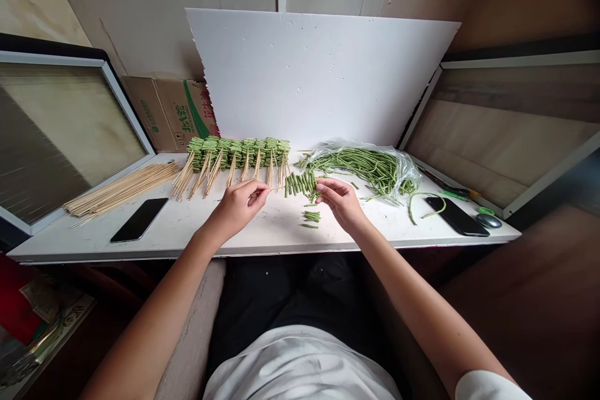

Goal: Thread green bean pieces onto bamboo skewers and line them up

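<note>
My left hand (244,201) is closed round the bare end of a thin bamboo skewer (277,187). Cut pieces of long green bean (300,184) sit side by side across the skewer. At the other end of the row, my right hand (341,199) pinches a bean piece at the tip; its fingers partly hide it. Just below on the white table lie several loose cut bean pieces (312,217). Behind my left hand, finished bean skewers (239,153) are stacked in a row with their bare sticks toward me.
A bundle of bare bamboo skewers (124,190) and a black phone (139,220) lie at left. Whole long beans (360,164) fill a clear plastic bag (407,169) at right, near another phone (457,217) and a dark rounded object (488,220). A white foam board (323,75) stands behind.
</note>
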The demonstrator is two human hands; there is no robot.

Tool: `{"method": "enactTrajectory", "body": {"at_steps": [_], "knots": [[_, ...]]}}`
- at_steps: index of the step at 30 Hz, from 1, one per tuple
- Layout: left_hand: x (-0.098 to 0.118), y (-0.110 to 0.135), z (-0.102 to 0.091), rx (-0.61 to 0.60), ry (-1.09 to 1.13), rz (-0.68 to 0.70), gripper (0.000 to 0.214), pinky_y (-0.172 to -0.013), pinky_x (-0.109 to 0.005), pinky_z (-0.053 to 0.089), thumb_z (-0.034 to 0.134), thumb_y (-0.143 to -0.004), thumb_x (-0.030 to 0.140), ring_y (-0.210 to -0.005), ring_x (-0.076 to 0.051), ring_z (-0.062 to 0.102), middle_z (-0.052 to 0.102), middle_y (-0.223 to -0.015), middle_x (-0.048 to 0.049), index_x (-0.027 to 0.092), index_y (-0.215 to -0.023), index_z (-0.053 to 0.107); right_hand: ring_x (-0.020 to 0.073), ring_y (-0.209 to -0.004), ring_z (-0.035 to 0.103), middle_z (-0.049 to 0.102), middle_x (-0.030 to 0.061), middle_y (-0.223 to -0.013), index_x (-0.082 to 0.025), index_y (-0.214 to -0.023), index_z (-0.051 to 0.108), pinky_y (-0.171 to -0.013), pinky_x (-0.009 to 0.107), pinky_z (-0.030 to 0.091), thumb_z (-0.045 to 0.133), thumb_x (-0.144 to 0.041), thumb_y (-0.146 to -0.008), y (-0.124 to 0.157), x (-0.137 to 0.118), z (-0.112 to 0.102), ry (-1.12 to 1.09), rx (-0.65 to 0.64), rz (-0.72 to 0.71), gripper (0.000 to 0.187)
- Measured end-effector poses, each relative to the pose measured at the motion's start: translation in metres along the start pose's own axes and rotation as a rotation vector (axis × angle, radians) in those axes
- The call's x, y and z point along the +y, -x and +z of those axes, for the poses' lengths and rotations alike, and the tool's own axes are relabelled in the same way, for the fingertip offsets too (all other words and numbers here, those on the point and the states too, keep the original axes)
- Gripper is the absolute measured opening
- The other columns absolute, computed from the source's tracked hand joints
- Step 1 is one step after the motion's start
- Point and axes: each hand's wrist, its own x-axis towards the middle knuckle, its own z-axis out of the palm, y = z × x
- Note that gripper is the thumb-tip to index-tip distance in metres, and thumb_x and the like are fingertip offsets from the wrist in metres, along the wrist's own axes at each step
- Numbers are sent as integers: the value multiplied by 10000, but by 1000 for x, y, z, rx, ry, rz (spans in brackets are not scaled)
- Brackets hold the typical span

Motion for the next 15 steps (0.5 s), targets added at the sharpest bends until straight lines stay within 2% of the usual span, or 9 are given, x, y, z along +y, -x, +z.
{"method": "enactTrajectory", "body": {"at_steps": [5, 9, 11, 15], "knots": [[-3, 2, 4, -32, 52, -42, 202, -740, -282, 539, 577, -1076, 315, -794, -166, 682, 749, -926, -52, 190, -1051, 733, 116, -667, 637, 781, 21, -1085, -281, -906, 863, -700, 324, 581, 961, -462, -715, -3, 4, -6, -16, -37, 23, 282], [-7, 2, 6, -33, 39, -45, 200, -729, -285, 541, 575, -1072, 308, -788, -171, 681, 753, -923, -53, 196, -1060, 741, 185, -832, 692, 790, 54, -1153, -273, -964, 858, -739, 344, 596, 887, -475, -793, -9, 8, -15, 85, -60, -12, 265], [-9, 2, 6, -23, 16, -35, 188, -729, -278, 544, 582, -1064, 296, -772, -165, 670, 748, -907, -44, 196, -1056, 741, 244, -960, 718, 798, 82, -1172, -261, -1006, 854, -770, 372, 603, 816, -475, -862, -13, 11, -24, 270, -75, -45, 261], [-14, 2, 7, -19, -13, -37, 171, -746, -281, 557, 597, -1048, 285, -762, -164, 664, 753, -907, -39, 195, -1055, 743, 324, -1086, 708, 805, 120, -1139, -240, -1056, 850, -957, 515, 571, 692, -337, -974, -21, 27, -45, 925, -215, -213, 203]]}}
